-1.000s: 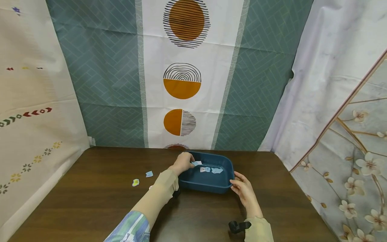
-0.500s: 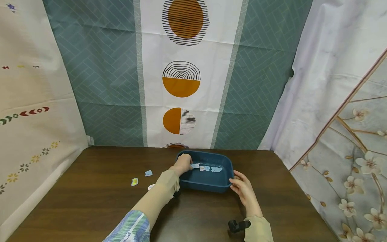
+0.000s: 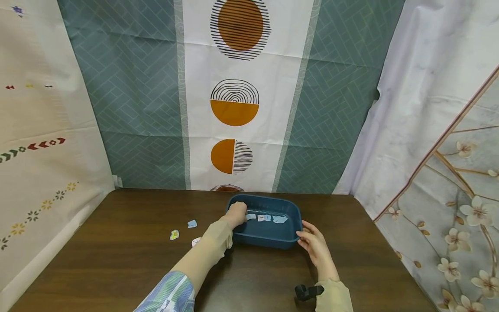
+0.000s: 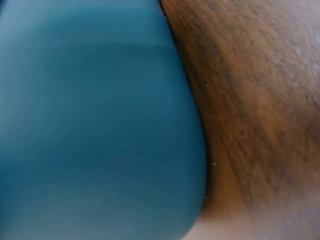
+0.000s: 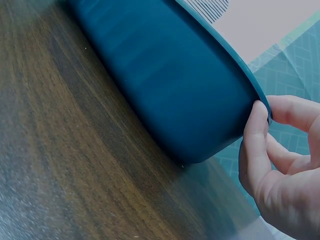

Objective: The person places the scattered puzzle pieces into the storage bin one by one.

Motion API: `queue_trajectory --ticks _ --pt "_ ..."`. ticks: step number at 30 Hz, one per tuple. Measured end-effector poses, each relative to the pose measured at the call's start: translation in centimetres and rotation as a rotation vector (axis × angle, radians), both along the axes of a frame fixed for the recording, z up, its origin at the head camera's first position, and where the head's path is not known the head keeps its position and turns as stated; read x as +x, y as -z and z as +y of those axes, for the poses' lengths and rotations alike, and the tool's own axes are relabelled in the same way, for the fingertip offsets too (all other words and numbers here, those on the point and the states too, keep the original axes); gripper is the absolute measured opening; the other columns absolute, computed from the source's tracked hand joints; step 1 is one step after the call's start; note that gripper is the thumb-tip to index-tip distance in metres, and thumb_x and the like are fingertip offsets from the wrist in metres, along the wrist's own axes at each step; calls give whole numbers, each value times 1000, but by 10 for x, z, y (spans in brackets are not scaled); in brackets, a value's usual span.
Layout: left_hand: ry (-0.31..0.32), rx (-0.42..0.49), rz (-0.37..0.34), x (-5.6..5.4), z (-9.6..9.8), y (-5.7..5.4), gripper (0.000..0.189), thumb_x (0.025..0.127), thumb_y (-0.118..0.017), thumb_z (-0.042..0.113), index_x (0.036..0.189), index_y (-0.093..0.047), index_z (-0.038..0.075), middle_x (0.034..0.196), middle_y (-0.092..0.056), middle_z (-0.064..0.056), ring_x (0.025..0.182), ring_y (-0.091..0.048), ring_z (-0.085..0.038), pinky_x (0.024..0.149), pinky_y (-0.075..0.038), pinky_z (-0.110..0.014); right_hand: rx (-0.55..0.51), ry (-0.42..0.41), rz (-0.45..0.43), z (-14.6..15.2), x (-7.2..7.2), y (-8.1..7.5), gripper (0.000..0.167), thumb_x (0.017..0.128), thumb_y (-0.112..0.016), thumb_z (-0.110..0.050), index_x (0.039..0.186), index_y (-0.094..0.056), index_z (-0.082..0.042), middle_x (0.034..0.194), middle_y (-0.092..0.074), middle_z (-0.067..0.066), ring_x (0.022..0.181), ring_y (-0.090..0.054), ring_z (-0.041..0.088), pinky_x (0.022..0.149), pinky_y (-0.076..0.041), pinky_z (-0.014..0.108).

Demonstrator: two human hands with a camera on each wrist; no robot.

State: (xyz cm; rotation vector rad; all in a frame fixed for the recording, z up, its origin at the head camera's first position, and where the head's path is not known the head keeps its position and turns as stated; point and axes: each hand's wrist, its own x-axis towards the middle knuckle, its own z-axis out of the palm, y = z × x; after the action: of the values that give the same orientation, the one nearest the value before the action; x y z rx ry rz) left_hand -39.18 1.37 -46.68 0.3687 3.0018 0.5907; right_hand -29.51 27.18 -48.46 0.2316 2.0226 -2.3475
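Observation:
A dark blue rectangular plastic tub (image 3: 261, 241) sits on the table. My left hand (image 3: 236, 214) reaches over its left side, knuckles up, with the fingertips hidden inside. Close beside those fingers a light blue paper piece (image 3: 251, 216) lies on the tub's floor. In a row to its right are another pale piece (image 3: 264, 218) and a torn-edged light blue one (image 3: 279, 219). My right hand (image 5: 285, 165) holds the tub's right front corner, thumb and forefinger at the rim. Only the tub's blurred outer wall (image 4: 110, 125) and some table fill the left wrist view.
On the brown wooden table (image 3: 117, 260), left of the tub, lie a small light blue piece (image 3: 192, 224), a yellow piece (image 3: 174, 235) and a round white piece (image 3: 196, 242), partly covered by the left forearm. Patterned cloths (image 3: 148, 108) hang behind and at both sides.
My left hand has lowered slightly into the tub, and the light blue piece at its fingers has come down in line with the others. My right hand stays at the corner.

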Motion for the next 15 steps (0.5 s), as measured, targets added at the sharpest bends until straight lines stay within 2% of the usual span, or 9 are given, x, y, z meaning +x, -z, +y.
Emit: queue_trajectory --ticks 3,6,10,15 --pt "8 -34 26 -1 0 2 11 84 -74 4 74 -68 5 74 -65 -5 63 -53 -14 62 -50 -29 -3 -3 -2 0 -1 1 60 92 -55 3 147 -31 5 88 -54 -8 69 -53 2 68 -51 17" --pt "13 -53 33 -1 -1 3 10 84 -73 3 75 -69 5 75 -65 -5 65 -53 -14 64 -51 -29 -11 3 -7 0 -1 0 59 93 -54 4 147 -31 5 87 -55 -8 68 -53 3 67 -51 17" --pt "20 -63 44 0 -1 3 4 85 -73 5 82 -71 3 83 -68 -7 73 -61 -17 71 -55 -33 -7 2 -4 -1 -1 0 58 93 -54 3 147 -31 4 85 -55 -7 67 -53 2 66 -51 17" --pt "34 -51 50 1 0 3 16 84 -76 12 95 -71 1 94 -69 -11 87 -66 -24 80 -56 -37 -7 -34 71 3 0 6 64 89 -63 -5 144 -33 7 88 -56 -7 70 -54 2 68 -51 16"
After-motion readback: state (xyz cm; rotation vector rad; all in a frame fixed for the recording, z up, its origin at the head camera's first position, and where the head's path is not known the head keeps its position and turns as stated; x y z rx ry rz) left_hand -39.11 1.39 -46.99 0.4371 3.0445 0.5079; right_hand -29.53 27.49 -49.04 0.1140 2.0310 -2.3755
